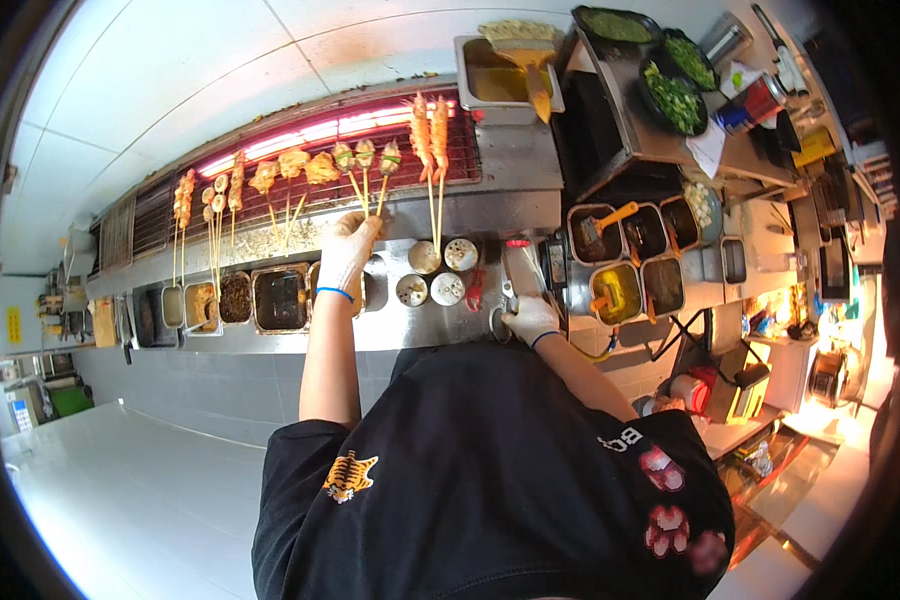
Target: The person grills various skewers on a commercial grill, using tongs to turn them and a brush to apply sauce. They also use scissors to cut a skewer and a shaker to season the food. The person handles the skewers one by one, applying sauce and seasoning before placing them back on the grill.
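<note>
My left hand, in a white work glove, pinches the wooden sticks below the green-wrapped skewers. These lie over a glowing red grill. Lower right, my gloved right hand is closed at the loop handles of a pair of scissors, which rest on the steel counter with their blades pointing away. Shrimp skewers lie to the right on the grill. Browned meat pieces on sticks and more skewers lie to the left.
Several round shakers and a red-handled tool stand between my hands. Sauce pans line the counter's front. Sauce tubs with brushes sit right. A wide brush lies across an oil pan; bowls of chopped greens stand beyond.
</note>
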The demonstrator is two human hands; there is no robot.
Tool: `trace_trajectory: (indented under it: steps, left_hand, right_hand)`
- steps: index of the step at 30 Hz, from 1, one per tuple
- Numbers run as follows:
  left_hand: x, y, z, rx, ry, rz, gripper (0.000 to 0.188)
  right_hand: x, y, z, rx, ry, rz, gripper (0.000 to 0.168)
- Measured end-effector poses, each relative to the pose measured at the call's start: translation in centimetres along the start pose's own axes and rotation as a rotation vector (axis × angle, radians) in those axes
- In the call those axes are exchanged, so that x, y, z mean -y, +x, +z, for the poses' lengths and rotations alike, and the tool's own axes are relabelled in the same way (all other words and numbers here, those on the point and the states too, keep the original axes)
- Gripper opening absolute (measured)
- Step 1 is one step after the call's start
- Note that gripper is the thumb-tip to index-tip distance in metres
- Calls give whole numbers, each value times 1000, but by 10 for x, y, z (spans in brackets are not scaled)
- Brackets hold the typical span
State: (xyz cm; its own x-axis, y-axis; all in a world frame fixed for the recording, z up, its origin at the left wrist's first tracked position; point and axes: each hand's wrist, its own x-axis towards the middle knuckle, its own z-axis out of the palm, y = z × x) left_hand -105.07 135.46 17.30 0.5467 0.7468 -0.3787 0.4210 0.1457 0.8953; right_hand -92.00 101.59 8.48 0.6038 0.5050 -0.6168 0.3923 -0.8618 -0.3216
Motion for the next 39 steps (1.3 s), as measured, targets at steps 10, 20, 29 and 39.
trace_trajectory:
  steps: [10,20,29,39]
  left_hand:
    - [-1,-4,-9,194,-451,-59,38]
    - [36,26,-35,291,-502,-144,15]
    - [12,9,-31,355,-488,-184,16]
    - [-22,-35,-78,-198,591,672,31]
  right_hand:
    - [108,-61,-65,-80,616,-482,23]
    - [283,-9,-65,-272,574,-255,60]
    - [263,28,-47,-517,649,-324,47]
    - [240,-52,-76,-653,462,-491,50]
